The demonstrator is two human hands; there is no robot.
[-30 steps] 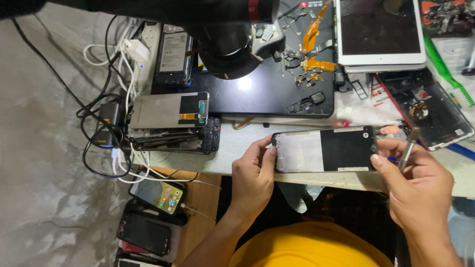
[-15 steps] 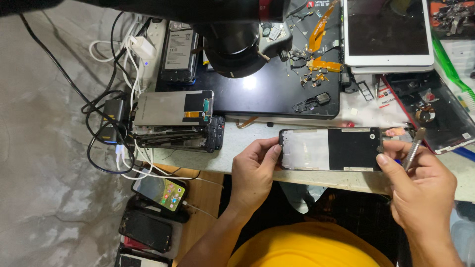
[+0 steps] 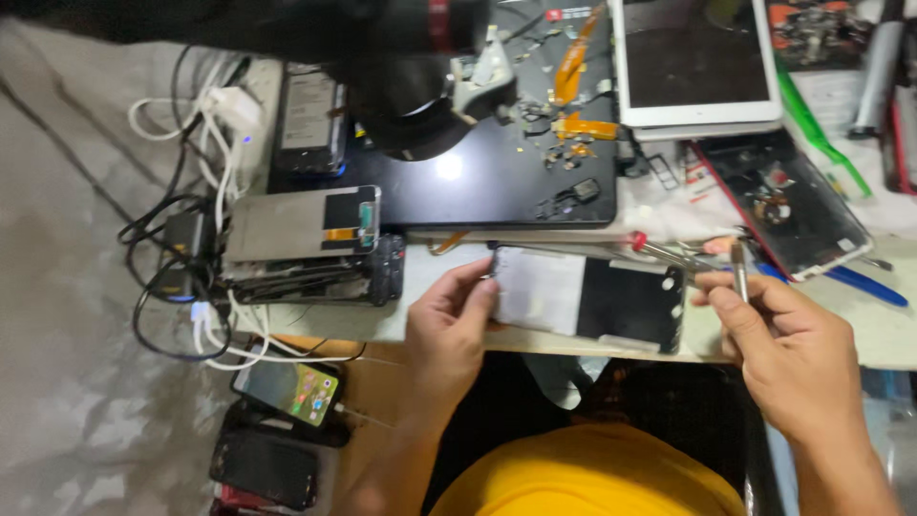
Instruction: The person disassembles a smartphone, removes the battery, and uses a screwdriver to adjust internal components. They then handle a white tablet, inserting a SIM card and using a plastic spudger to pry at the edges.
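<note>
Here, a person in a yellow shirt (image 3: pixel 592 473) is leaning over a cluttered workbench (image 3: pixel 888 334), seen from above. The left hand (image 3: pixel 451 330) is gripping the left short end of a phone display panel (image 3: pixel 587 299), thumb on top and fingers curled beneath. The panel is lying flat and lengthwise between the two hands at the near edge of the bench, its left half pale grey and its right half black. The right hand (image 3: pixel 778 344) is sitting just beside the panel's right end, fingers pinched shut around thin metal tweezers (image 3: pixel 740 270) that are pointing up and away from the body; whether this hand is also touching the panel is unclear. Just beyond the panel, a large black mat (image 3: pixel 506 186) is holding small loose parts and orange flex cables (image 3: pixel 578 96). A white tablet (image 3: pixel 695 62) is lying at the far right. To the left, a stack of dismantled phones (image 3: pixel 306 253) is sitting beside tangled cables (image 3: pixel 181 248).
</note>
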